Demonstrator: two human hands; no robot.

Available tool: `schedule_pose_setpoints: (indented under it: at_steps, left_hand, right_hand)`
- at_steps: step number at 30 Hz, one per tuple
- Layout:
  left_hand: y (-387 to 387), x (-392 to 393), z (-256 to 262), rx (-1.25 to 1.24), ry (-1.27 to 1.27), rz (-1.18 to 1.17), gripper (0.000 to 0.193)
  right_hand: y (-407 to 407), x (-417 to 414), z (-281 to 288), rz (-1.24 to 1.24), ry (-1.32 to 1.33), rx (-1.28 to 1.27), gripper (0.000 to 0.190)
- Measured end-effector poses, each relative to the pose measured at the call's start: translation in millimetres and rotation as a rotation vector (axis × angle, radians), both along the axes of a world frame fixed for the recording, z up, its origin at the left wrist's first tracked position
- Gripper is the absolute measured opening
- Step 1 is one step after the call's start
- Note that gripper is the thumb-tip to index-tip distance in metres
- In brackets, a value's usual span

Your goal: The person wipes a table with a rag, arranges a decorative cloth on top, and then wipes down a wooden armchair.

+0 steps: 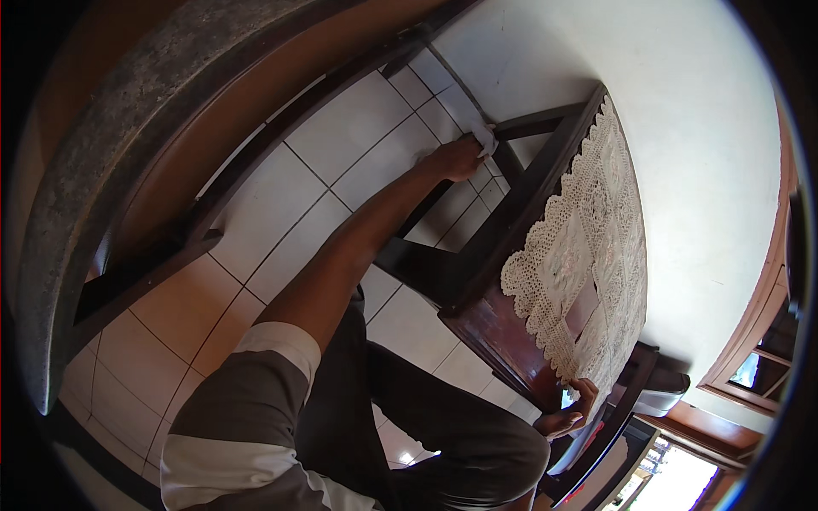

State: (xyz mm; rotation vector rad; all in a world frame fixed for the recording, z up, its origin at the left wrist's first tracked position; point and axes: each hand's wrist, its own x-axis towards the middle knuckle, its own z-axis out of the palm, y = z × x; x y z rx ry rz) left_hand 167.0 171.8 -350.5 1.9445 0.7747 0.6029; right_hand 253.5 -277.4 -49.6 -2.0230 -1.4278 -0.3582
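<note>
My left hand (465, 156) reaches far down under a dark wooden table and is closed on a white cloth (486, 138), which touches the frame near a table leg (508, 160). By the near corner of the tabletop (486, 326) is my right hand (571, 412), its fingers bent and apart at the edge; nothing is seen held in it. A cream crocheted tablecloth (556, 262) with a scalloped border lies over the tabletop.
A dark wooden bench-like frame (275, 137) and a grey curved edge (48, 255) run along the left. White wall (696, 191) stands behind the table. Tiled floor (345, 128) lies below. Chair (629, 396) and bright doorway (684, 472) are at lower right.
</note>
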Motion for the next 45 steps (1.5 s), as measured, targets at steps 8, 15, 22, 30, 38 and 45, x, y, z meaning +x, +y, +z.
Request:
schedule_pose_setpoints:
  at_steps: [8,15,22,30,38,45]
  left_hand:
    - [-61,-77,1,-0.194,-0.178,0.021,0.069]
    - [-163,-216,-9,-0.773,-0.16,-0.069,0.077]
    - [-154,-229,-28,-1.283,-0.729,0.345,0.066]
    - [-22,-31,30,-0.908,-0.33,0.187,0.092]
    - [50,24,38,-0.802,-0.264,0.115,0.09]
    - [75,20,172,-0.955,-0.814,-0.166,0.075]
  right_hand:
    - [5,4,1,0.076,0.015,0.033,0.083]
    - [8,0,1,0.091,0.029,0.01,0.084]
    - [5,1,4,0.041,0.036,0.009,0.087]
    - [-1,-1,8,-0.047,-0.004,0.009,0.089]
    - [11,-7,0,-0.039,-0.007,0.03,0.092]
    - [16,-10,3,0.037,-0.011,0.015,0.089]
